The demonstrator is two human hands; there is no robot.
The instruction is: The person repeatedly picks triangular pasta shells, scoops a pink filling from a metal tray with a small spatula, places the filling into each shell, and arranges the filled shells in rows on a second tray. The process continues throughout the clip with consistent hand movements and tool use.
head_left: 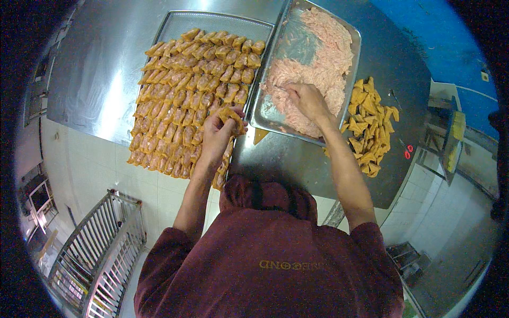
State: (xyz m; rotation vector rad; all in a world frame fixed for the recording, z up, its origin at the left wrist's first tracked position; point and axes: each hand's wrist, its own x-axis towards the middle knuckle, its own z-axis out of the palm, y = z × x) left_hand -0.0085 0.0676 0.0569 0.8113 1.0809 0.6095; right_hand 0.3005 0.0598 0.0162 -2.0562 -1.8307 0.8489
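Observation:
My left hand point(218, 133) is closed around a piece of golden-brown fried tofu point(231, 115), above the right edge of the filled rows. Over the metal tray point(258, 114) of pale pink minced meat point(331, 66), my right hand point(307, 100) has its fingers pinched together at the meat. Something thin seems to stick out of that pinch, too small to name. Rows of stuffed tofu pieces point(180, 100), with pink filling showing, cover a mesh tray point(222, 22) at left. A heap of unfilled tofu triangles point(366, 127) lies right of the meat tray.
A single tofu triangle point(260, 136) lies by the meat tray's near corner. Red-handled scissors point(408, 152) and a small metal tool point(393, 97) rest on the steel table point(95, 79) at right. A metal rack point(101, 254) stands on the floor at lower left.

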